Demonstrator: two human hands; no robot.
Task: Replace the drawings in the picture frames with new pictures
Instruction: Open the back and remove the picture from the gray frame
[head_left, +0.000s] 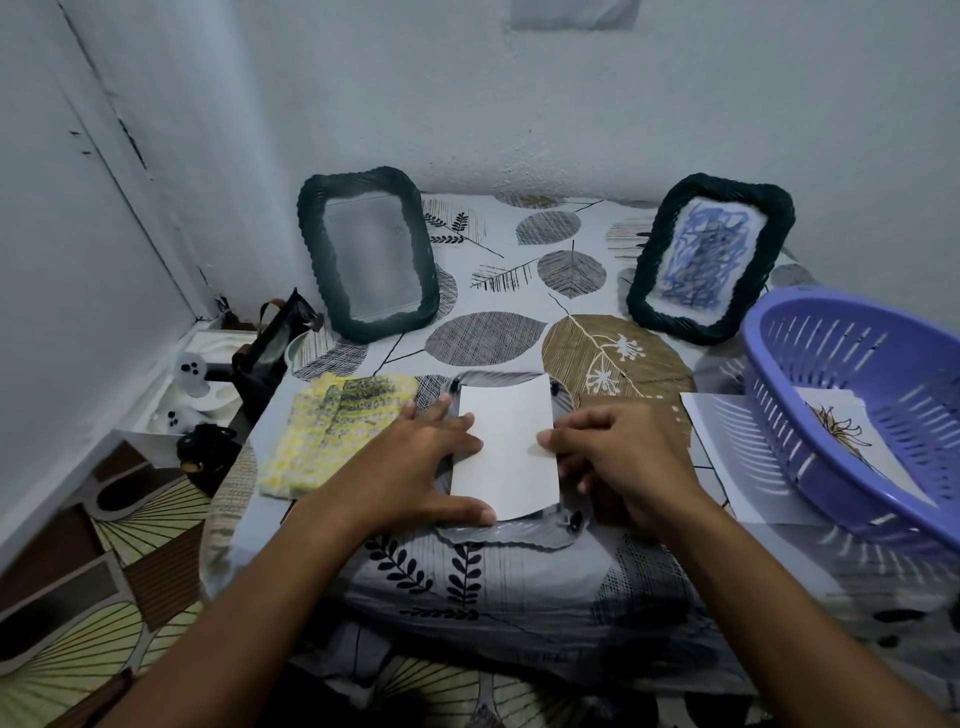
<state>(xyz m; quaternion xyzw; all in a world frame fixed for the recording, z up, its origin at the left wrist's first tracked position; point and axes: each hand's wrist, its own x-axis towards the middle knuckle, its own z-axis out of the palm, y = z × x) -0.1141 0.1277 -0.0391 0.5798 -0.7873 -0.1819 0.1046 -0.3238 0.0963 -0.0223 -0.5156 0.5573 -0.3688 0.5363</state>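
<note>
Both hands meet at the white sheet (503, 448) lying lengthwise away from me on the desk (519, 582): my left hand (415, 462) presses flat on its left edge, my right hand (618, 457) pinches the right.

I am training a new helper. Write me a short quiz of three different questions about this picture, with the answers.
1. True or false: both standing picture frames hold a blue scribble drawing.
2. Which hand pinches the right edge of the white paper sheet? A) left B) right C) neither
3. Fill in: the flower drawing lies inside the purple ______.

Key
1. False. Only the right picture frame shows the blue scribble drawing; the left picture frame shows none.
2. B. The right hand pinches the white paper sheet; the left hand lies flat at its left edge.
3. Basket: the flower drawing is in the purple basket.
</note>
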